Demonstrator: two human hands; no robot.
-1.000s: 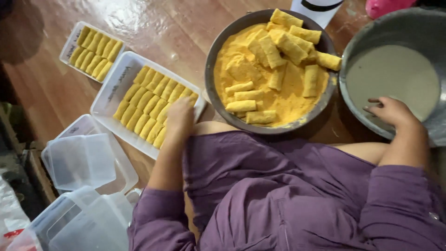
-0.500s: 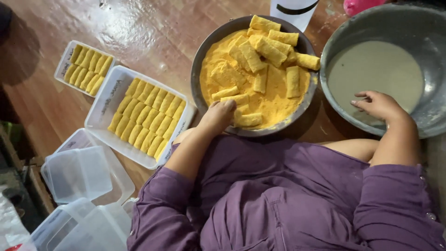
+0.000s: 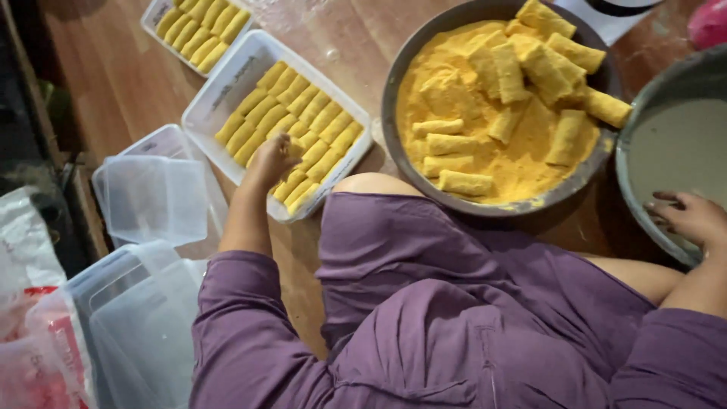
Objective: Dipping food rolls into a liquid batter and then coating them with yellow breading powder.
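Note:
My left hand (image 3: 266,160) hovers over a white tray (image 3: 227,76) packed with rows of yellow crumbed rolls. Its fingers are closed on one crumbed roll (image 3: 292,145) at the near end of the tray. To the right stands a dark round bowl (image 3: 390,98) of orange-yellow crumbs with several rolls (image 3: 530,68) lying in it. My right hand (image 3: 687,216) rests on the near rim of a grey metal basin (image 3: 627,144) that holds pale batter (image 3: 681,144), with its fingers spread. Purple clothing covers my knees and arms.
A second white tray (image 3: 155,11) of crumbed rolls lies at the far left. Empty clear plastic boxes (image 3: 151,197) and lids (image 3: 129,326) are stacked at the near left, beside a red and white plastic bag (image 3: 30,326). Everything sits on a wooden floor (image 3: 113,83).
My left hand went from the tray to the crumb bowl and is back over the tray with a roll. My right hand stayed on the basin rim. The view shifted.

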